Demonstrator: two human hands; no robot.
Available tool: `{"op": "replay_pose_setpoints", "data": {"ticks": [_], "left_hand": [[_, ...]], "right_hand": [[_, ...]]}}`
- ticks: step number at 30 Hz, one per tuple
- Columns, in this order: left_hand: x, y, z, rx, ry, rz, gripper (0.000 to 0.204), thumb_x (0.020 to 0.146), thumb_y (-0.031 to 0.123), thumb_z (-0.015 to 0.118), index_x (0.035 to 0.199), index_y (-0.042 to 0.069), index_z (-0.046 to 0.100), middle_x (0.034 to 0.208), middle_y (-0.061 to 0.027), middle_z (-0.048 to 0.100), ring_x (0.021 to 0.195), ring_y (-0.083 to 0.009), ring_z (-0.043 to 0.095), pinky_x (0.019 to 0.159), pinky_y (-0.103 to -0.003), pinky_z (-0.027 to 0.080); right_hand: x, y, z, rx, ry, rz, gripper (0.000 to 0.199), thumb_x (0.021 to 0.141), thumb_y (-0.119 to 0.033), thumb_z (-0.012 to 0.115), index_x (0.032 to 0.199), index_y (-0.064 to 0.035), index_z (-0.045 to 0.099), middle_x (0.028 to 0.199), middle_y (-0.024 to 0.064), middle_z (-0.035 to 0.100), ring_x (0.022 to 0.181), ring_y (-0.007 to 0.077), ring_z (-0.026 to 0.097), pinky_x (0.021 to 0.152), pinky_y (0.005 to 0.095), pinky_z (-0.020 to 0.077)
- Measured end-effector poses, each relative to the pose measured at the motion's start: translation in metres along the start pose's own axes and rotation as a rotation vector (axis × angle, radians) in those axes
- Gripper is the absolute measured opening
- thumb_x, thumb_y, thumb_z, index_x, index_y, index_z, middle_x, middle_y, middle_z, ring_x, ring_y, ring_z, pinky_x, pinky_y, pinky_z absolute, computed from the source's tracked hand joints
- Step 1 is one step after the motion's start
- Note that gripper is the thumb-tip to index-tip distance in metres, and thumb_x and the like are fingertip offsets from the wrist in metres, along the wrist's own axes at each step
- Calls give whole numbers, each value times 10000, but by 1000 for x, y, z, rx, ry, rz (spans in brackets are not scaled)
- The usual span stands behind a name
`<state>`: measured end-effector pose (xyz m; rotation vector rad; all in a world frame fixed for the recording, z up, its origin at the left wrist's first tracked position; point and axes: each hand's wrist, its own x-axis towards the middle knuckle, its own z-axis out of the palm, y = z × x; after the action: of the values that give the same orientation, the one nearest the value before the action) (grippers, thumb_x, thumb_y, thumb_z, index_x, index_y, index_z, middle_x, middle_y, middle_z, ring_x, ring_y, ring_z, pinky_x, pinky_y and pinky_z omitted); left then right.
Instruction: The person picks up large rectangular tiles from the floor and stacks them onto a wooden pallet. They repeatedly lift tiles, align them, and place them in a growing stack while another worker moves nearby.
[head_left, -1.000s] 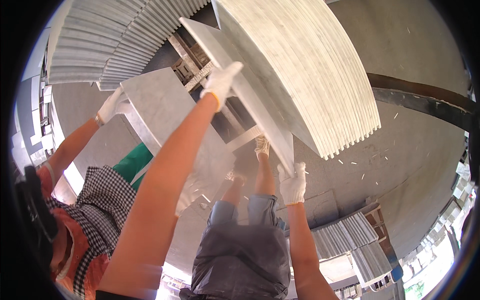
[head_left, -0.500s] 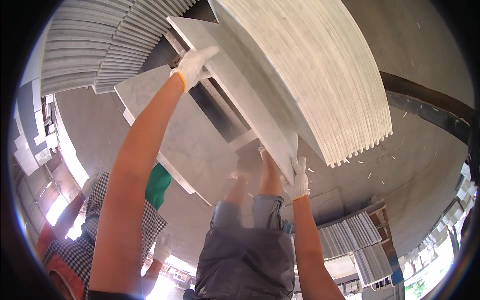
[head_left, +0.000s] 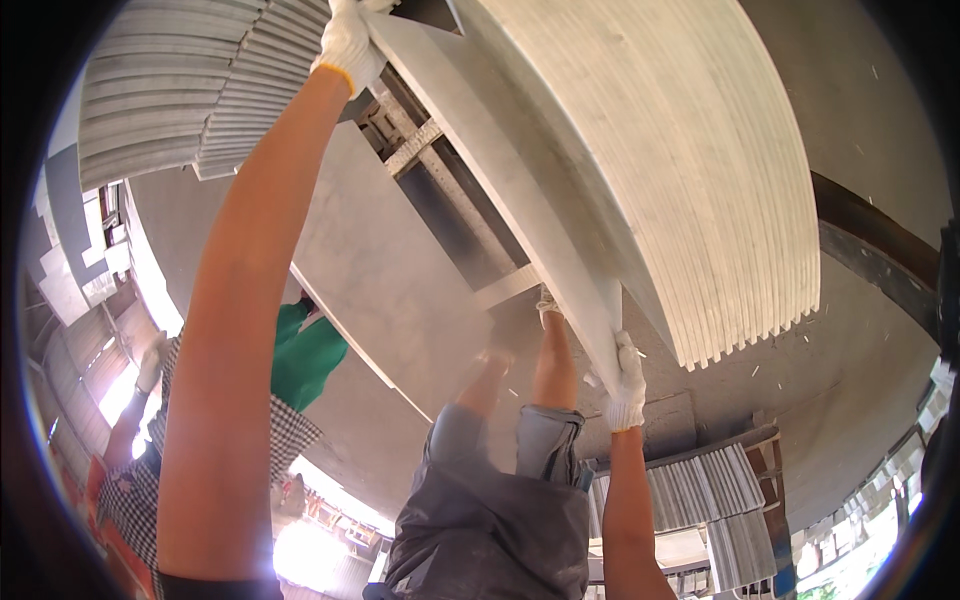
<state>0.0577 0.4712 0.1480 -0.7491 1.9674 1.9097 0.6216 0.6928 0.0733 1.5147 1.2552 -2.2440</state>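
A pale grey stone slab (head_left: 506, 175) stands tilted on its edge between my two hands, beside a thick row of similar slabs (head_left: 665, 170). My left hand (head_left: 348, 42), in a white knit glove with a yellow cuff, is closed on the slab's far upper corner; its fingertips are partly cut off by the picture's edge. At the near end, my right hand (head_left: 625, 385), gloved the same way, grips the slab's lower corner with fingers wrapped round it. A narrow wedge of space separates this slab from the row at the near end.
Another grey slab (head_left: 370, 255) lies to the left, by my shins. Between the slabs shows a metal frame (head_left: 450, 190). More slabs (head_left: 160, 90) are stacked at far left. A co-worker in a checked garment (head_left: 290, 425) is close on the left. A rack of slabs (head_left: 690, 490) stands at lower right.
My left hand has shifted along to the slab's far corner, farther away. The right hand keeps its grip at the near end. The co-worker's arm has moved, and the whole view has shifted slightly.
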Motion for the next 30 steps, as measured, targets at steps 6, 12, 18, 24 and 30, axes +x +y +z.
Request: {"op": "replay_pose_setpoints", "data": {"ticks": [6, 12, 18, 24, 30], "left_hand": [[15, -2, -4, 8, -89, -49, 849, 1021, 636, 113, 1223, -5, 632, 1243, -228, 637, 1091, -395, 591, 1019, -477, 460], [56, -32, -26, -107, -232, -21, 765, 1039, 612, 196, 1124, 15, 666, 1011, -170, 699, 914, -346, 646, 895, -458, 531], [71, -45, -25, -100, -187, 21, 662, 1039, 573, 276, 987, 32, 654, 869, -150, 687, 799, -330, 638, 795, -445, 536], [42, -44, -7, -171, -76, 76, 580, 1039, 521, 306, 817, 71, 597, 766, -145, 645, 712, -327, 601, 707, -438, 509], [11, -36, -20, -253, -127, 128, 553, 1027, 491, 344, 643, 133, 516, 576, -99, 518, 561, -287, 507, 570, -432, 446]], "right_hand": [[-11, 3, 3, -110, 66, -51, 310, 1035, -281, 565, 1261, -71, 573, 1131, 68, 645, 993, 187, 620, 776, 291, 543], [15, 42, -3, -451, 219, -40, 533, 1022, -329, 562, 1455, -32, 470, 1397, 122, 537, 1299, 184, 501, 996, 338, 504], [78, 66, 4, -693, 256, -187, 477, 996, -278, 598, 1385, -12, 527, 1328, 129, 592, 1185, 179, 567, 941, 336, 524], [81, 51, -22, -877, 149, -373, 421, 969, -227, 633, 1315, 8, 583, 1259, 135, 646, 1071, 175, 632, 887, 334, 544], [-18, 5, -51, -773, 123, -184, 305, 929, -140, 682, 1183, 29, 673, 1139, 137, 712, 948, 160, 680, 828, 326, 552]]}}
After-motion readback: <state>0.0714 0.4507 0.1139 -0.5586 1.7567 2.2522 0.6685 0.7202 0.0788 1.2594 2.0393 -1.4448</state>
